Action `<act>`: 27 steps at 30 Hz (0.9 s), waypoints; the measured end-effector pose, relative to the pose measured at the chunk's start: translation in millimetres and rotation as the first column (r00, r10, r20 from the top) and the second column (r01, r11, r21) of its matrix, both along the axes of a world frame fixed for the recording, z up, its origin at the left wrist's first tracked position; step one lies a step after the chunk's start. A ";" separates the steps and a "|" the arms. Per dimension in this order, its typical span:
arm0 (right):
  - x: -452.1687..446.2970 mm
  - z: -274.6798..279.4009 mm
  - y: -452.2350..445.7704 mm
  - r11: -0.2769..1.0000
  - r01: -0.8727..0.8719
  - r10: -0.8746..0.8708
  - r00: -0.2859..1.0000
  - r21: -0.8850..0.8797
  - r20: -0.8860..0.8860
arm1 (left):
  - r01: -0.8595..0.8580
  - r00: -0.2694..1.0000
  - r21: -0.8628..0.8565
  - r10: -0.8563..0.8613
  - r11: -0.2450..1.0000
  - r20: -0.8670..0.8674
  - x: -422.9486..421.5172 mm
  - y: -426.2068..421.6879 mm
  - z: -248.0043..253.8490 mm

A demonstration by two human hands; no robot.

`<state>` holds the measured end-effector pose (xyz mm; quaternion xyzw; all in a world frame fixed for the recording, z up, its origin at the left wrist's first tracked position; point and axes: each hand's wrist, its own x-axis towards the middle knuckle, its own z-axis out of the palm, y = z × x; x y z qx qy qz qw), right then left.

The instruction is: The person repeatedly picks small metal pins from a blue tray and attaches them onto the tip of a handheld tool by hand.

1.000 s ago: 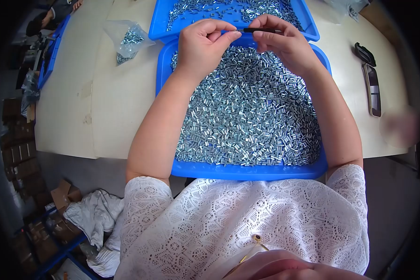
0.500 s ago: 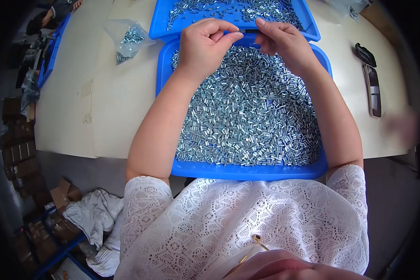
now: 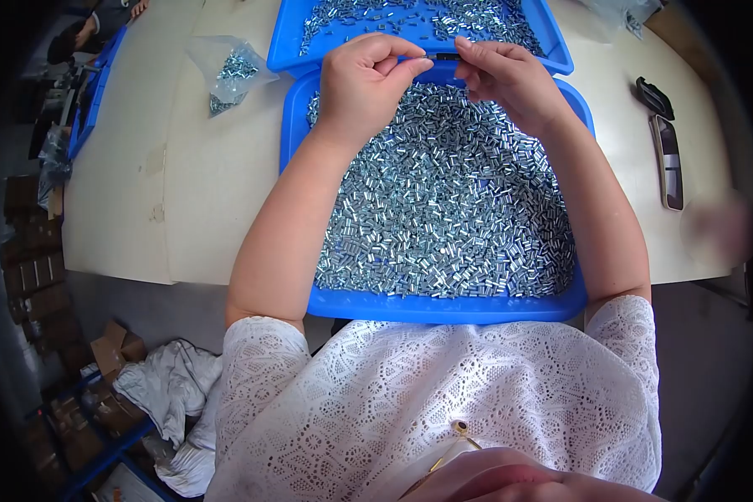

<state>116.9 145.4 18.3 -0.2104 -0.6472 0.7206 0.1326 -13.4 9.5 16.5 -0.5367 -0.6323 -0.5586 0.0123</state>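
My left hand (image 3: 364, 88) is closed in a pinch above the far edge of the near blue tray (image 3: 443, 311). Its thumb and fingertip meet at the left end of a short, dark stick-like piece (image 3: 445, 57). My right hand (image 3: 514, 84) grips the other end of this piece between thumb and fingers. Whatever small part the left fingertips may cover is hidden. Below both hands, the tray is filled with many small silvery metal cylinders (image 3: 452, 201).
Behind stands a second blue tray (image 3: 563, 50) with more cylinders scattered in it. On the left lies a clear plastic bag (image 3: 236, 71) of metal pieces. A phone (image 3: 668, 163) and a black case (image 3: 655, 99) lie at right. Another person's hand (image 3: 85, 32) shows top left.
The right hand's fingers have shifted slightly, and more of the dark piece shows between the hands. My left hand stays almost in place.
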 end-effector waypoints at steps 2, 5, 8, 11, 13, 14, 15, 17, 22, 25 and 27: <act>1.7 6.9 0.7 0.993 -0.009 0.014 0.999 -0.118 0.035 | -0.024 1.000 -0.022 0.023 0.999 -0.014 0.2 -0.9 0.8; 2.7 1.4 13.0 0.939 -0.075 0.082 0.997 -0.334 0.006 | -0.061 0.998 -0.005 0.061 0.998 -0.013 -0.7 -0.1 0.6; 3.2 0.5 9.5 0.936 -0.080 0.073 0.997 -0.342 -0.032 | -0.044 0.999 0.023 0.044 0.999 -0.004 -0.5 1.2 -0.4; 0.4 -5.8 10.3 0.961 -0.046 0.024 0.996 -0.273 -0.083 | -0.061 0.998 0.005 0.061 0.998 -0.003 -0.8 0.2 1.2; 0.6 -11.1 16.3 0.954 -0.076 0.031 0.987 -0.288 -0.158 | -0.041 0.996 -0.059 0.045 0.997 0.073 -1.5 0.1 -1.8; 1.1 -11.1 17.9 0.970 -0.090 0.049 0.982 -0.225 -0.182 | -0.017 0.988 -0.122 0.035 0.992 0.148 -2.1 0.4 -3.1; 1.6 -10.9 18.8 0.982 -0.102 0.068 0.977 -0.159 -0.204 | -0.015 0.988 -0.122 0.034 0.992 0.148 -2.4 1.1 -3.8; 1.6 -10.0 19.2 0.987 -0.089 0.060 0.976 -0.133 -0.208 | -0.019 0.975 -0.168 0.055 0.986 0.214 -2.9 1.9 -4.5; 1.1 -9.2 16.6 0.994 -0.042 0.021 0.977 -0.097 -0.210 | -0.023 0.998 -0.089 0.029 0.996 0.063 -1.6 0.1 -2.0; 0.0 -10.0 16.4 0.997 -0.038 0.026 0.982 -0.065 -0.185 | -0.018 0.992 -0.109 0.031 0.994 0.121 0.0 1.1 -1.8; 0.5 -10.1 17.1 0.997 -0.045 0.031 0.981 -0.068 -0.193 | -0.017 0.980 -0.127 0.042 0.992 0.193 -0.8 2.8 -4.4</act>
